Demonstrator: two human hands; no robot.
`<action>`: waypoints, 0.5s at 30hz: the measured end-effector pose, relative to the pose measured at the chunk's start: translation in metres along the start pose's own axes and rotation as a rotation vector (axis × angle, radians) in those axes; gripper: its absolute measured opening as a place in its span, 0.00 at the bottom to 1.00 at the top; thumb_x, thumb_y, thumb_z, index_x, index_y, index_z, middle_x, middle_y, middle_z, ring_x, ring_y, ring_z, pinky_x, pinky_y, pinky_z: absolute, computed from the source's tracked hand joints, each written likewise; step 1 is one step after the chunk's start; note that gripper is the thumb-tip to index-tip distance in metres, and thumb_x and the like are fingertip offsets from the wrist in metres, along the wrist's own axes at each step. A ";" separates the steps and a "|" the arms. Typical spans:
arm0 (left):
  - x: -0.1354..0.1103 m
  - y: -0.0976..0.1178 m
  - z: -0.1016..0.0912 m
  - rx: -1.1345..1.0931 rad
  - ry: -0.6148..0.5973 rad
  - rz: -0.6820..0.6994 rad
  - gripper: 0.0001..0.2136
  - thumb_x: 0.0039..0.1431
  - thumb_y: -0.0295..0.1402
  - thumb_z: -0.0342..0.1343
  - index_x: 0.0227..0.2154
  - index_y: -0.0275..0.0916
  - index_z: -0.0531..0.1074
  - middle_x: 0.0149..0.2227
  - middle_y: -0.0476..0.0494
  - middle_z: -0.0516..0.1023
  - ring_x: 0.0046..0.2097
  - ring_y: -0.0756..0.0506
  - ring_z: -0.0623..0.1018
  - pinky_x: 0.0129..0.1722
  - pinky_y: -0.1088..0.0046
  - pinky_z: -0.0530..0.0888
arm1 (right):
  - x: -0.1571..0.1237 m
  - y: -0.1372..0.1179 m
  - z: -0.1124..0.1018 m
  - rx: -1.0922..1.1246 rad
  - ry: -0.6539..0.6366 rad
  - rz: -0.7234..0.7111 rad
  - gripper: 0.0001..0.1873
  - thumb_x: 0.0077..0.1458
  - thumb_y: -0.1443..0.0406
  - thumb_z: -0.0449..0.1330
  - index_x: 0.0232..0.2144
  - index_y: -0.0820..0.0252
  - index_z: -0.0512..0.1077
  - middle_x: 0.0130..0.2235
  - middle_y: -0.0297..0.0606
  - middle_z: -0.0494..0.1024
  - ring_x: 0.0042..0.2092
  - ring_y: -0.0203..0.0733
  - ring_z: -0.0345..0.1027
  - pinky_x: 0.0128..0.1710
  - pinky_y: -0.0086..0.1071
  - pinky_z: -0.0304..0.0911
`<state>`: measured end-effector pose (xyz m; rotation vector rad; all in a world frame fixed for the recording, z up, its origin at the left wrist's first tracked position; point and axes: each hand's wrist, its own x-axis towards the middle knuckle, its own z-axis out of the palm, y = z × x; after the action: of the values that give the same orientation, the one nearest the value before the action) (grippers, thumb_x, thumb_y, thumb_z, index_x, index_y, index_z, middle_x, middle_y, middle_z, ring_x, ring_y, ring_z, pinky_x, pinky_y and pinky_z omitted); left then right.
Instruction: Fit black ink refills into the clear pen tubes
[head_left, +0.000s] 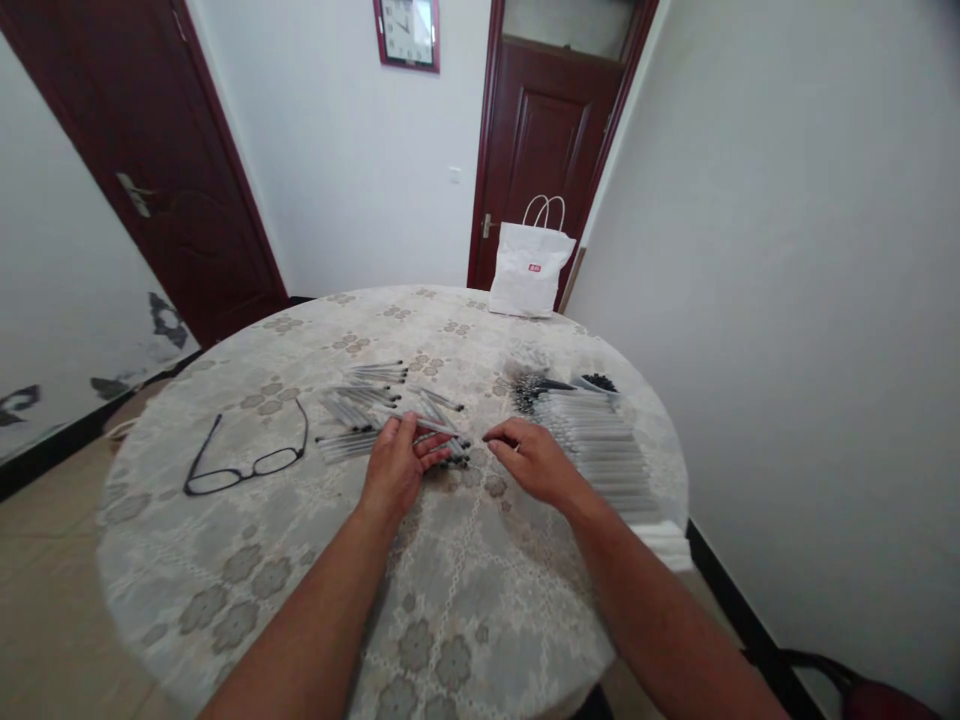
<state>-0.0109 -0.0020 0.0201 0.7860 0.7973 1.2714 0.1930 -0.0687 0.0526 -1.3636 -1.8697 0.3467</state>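
My left hand (391, 468) is palm up, its thumb pressing a slim, pale pen-like tube (429, 425) across the fingers. Under and around it on the table lie loose bundles of similar tubes (349, 446), many with black tips. To the right, my right hand (534, 462) pinches with thumb and forefinger close to the end of the held tube. Something dark seems to show at those fingertips, too small to make out. Beyond my right wrist is a large stack of pale tubes (600, 445), partly covered by my forearm.
A patterned cloth covers the round table (450, 610). Eyeglasses (244, 470) lie on the left. Small black parts (600, 382) and a heap of black-and-clear pieces (531, 386) sit behind the stack. A white paper bag (529, 275) stands at the far edge.
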 end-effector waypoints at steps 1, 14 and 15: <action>0.001 0.000 0.000 0.006 -0.001 -0.005 0.16 0.59 0.46 0.60 0.37 0.41 0.64 0.33 0.47 0.79 0.34 0.44 0.84 0.31 0.68 0.81 | -0.001 0.001 -0.011 -0.035 -0.025 0.010 0.10 0.61 0.64 0.58 0.38 0.54 0.80 0.38 0.38 0.81 0.41 0.42 0.74 0.44 0.35 0.65; 0.000 -0.005 0.000 0.178 -0.098 -0.065 0.18 0.53 0.48 0.66 0.35 0.38 0.71 0.32 0.45 0.79 0.32 0.46 0.81 0.25 0.73 0.79 | 0.027 0.099 -0.145 -0.648 0.518 0.335 0.20 0.57 0.67 0.55 0.50 0.67 0.76 0.49 0.55 0.79 0.49 0.53 0.72 0.53 0.44 0.63; 0.000 -0.005 0.000 0.189 -0.104 -0.065 0.19 0.53 0.48 0.66 0.35 0.38 0.71 0.32 0.44 0.79 0.33 0.45 0.81 0.25 0.73 0.79 | 0.026 0.094 -0.141 -0.627 0.569 0.303 0.21 0.58 0.67 0.54 0.51 0.67 0.75 0.51 0.56 0.78 0.50 0.53 0.71 0.54 0.44 0.62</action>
<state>-0.0086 -0.0027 0.0156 0.9623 0.8605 1.0994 0.3558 -0.0397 0.0978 -1.9148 -1.3283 -0.4881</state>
